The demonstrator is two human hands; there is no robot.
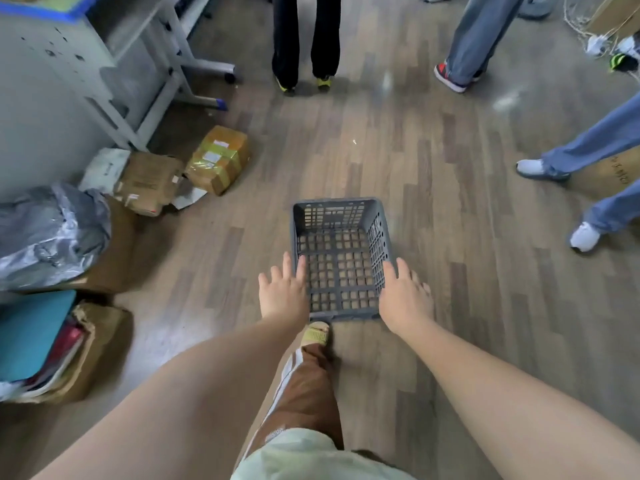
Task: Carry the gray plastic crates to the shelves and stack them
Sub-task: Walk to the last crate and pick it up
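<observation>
One gray plastic crate (341,237) with slotted walls and a grid bottom stands empty on the wooden floor, straight ahead of me. My left hand (284,292) hovers at its left wall with fingers spread, holding nothing. My right hand (405,299) is at the crate's right wall, fingers apart, also empty. Whether either palm touches the rim I cannot tell. No shelves are in view.
Cardboard parcels (218,159) and a gray plastic bag (52,233) lie on the left by a white metal frame (152,84). A box with a teal item (38,336) sits at lower left. Standing people's legs (304,43) ring the far and right sides (595,150). My foot (317,334) is just behind the crate.
</observation>
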